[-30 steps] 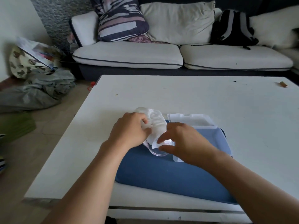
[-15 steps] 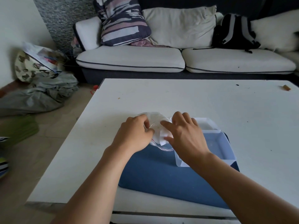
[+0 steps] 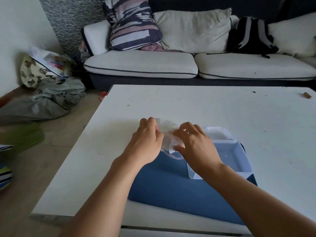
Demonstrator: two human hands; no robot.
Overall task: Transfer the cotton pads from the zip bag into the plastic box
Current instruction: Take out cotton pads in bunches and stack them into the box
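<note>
A clear zip bag (image 3: pixel 168 139) holding white cotton pads sits between my hands, over the far left edge of a blue mat (image 3: pixel 171 185). My left hand (image 3: pixel 147 141) grips the bag's left side with curled fingers. My right hand (image 3: pixel 195 146) pinches its right side, thumb below and fingers on top. A clear plastic box (image 3: pixel 239 161) stands open on the mat just right of my right hand, partly hidden by my wrist. Its lid (image 3: pixel 215 132) lies behind it.
The mat lies on a white table (image 3: pixel 205 106). A small brown object (image 3: pixel 307 95) sits at the table's far right edge. Behind the table is a sofa (image 3: pixel 171 65) with cushions and a black backpack (image 3: pixel 251 36). Clothes and bags lie on the floor at left.
My right hand moved from the bag's lower edge up onto its right side. Both hands and the bag shifted slightly away from me.
</note>
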